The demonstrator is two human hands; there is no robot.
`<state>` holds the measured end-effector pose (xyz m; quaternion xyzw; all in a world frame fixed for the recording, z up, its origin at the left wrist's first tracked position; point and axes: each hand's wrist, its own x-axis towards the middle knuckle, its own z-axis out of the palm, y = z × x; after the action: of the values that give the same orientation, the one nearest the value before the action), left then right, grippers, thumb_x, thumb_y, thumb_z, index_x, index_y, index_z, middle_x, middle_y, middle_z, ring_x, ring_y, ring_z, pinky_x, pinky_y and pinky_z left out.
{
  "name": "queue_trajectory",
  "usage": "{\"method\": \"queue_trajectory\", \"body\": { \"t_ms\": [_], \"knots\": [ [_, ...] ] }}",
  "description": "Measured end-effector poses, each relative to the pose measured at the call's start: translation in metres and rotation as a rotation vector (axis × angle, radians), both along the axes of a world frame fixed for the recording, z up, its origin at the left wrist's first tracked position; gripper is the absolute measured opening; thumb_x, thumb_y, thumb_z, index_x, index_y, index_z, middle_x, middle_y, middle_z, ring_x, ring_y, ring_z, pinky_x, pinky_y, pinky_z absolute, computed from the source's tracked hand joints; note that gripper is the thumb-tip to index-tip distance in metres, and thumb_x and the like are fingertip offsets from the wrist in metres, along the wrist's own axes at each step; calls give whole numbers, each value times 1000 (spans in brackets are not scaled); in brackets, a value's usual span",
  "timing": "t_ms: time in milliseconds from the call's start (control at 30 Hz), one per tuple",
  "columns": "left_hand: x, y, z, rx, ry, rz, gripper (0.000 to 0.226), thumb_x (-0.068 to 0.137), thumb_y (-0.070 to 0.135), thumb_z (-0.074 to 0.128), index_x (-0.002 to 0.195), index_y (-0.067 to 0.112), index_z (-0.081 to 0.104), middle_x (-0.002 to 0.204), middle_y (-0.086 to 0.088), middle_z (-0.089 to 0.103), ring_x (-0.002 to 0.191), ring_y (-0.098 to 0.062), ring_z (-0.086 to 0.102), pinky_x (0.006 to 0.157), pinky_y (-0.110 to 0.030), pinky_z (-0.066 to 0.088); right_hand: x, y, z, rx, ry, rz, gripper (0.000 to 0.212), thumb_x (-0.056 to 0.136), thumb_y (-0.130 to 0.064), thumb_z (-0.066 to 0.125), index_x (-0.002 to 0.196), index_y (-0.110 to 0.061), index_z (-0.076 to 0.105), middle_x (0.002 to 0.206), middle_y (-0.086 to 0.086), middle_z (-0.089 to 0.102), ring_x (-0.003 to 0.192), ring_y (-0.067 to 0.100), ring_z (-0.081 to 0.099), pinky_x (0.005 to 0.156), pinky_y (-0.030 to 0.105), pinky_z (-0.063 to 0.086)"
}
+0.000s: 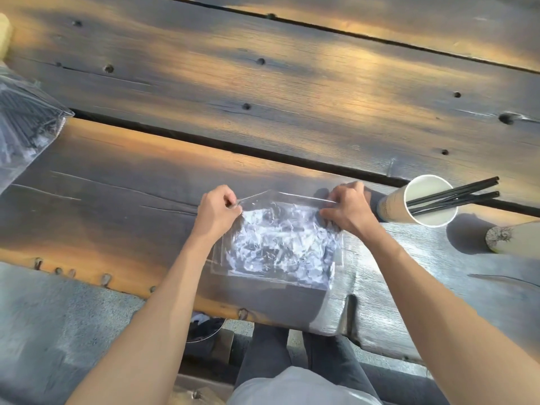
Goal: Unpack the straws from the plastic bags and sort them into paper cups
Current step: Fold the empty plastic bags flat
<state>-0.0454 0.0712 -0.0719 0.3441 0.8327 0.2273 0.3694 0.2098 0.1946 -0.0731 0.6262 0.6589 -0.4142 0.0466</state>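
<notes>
— Where does the view sit?

— On the person's head, looking forward and steeply down onto the wooden desk (292, 92), close in; both forearms enter from the bottom edge (the person's own legs show below the near edge).

— Any second view?

— None, so nothing is shared. The wide lens bends the planks and reaches a paper cup (420, 203) at the right edge.

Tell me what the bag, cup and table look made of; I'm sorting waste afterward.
Bag: thin clear plastic film, glossy; it crinkles and throws white glare. Cup: looks like paper, matte white inside, pale printed outside. Table: heavy wood planks, weathered, with grain, cracks and knot holes showing. Straws in the cup: black, smooth; plastic or coated paper, cannot tell.
</notes>
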Motion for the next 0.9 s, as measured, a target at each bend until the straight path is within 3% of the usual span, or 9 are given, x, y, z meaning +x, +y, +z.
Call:
{"method": "queue_trajectory", "body": {
  "t_ms": [67,200,267,333,400,500,633,767,900],
  "knots": [
    [-2,-2,8,119,-224,110,12,91,-1,64,90,2,53,92,-8,71,82,-16,67,69,-25,51,3,1,3,-75,237,-164,16,77,-10,79,78,-11,63,94,20,68,59,20,66,63,41,62],
    [-11,-12,16,244,-505,375,21,93,-9,56,100,10,49,92,-11,72,79,-23,64,65,-32,49,10,-1,12,-353,684,-432,45,83,-4,77,120,-2,53,101,22,69,80,27,71,77,34,59],
    [-13,-15,19,247,-573,521,28,93,-10,56,110,12,51,103,-12,70,80,-19,64,64,-26,51,16,-4,8,-473,696,-405,53,81,-8,78,127,3,53,109,27,67,88,33,71,88,41,58],
    [-16,-22,22,297,-620,620,33,93,-12,54,118,9,50,109,-15,69,80,-17,67,64,-23,53,18,-9,6,-564,664,-323,39,83,-8,73,118,5,59,110,26,67,89,34,72,94,47,52],
    [-18,-31,25,377,-642,682,34,92,-13,55,117,10,52,105,-18,69,83,-21,69,65,-27,54,15,-13,10,-612,672,-275,9,92,1,62,100,-3,63,105,24,68,76,26,74,77,38,56],
    [-16,-54,33,397,-641,845,28,90,-3,67,112,12,57,96,-13,72,79,-17,70,67,-26,56,5,-19,15,-597,670,-217,20,99,2,52,88,-14,59,93,13,73,66,22,72,56,26,47],
    [3,-110,31,291,-683,895,26,87,19,75,111,15,64,95,-8,76,84,-19,74,77,-28,57,-17,-30,21,-563,694,-173,19,100,0,50,88,-12,58,84,8,73,62,20,70,47,21,44],
    [41,-173,22,299,-681,996,13,88,2,69,101,2,68,77,-7,74,60,-11,66,61,-20,55,-42,-58,22,-582,662,-21,16,101,-3,52,89,-13,56,82,7,73,64,18,71,47,19,43],
    [83,-250,11,362,-620,1216,4,90,0,66,92,3,67,73,-9,65,62,-16,57,70,-30,52,-64,-105,22,-642,598,104,19,99,0,53,86,-13,57,80,7,76,63,19,73,45,19,45]
  ]
}}
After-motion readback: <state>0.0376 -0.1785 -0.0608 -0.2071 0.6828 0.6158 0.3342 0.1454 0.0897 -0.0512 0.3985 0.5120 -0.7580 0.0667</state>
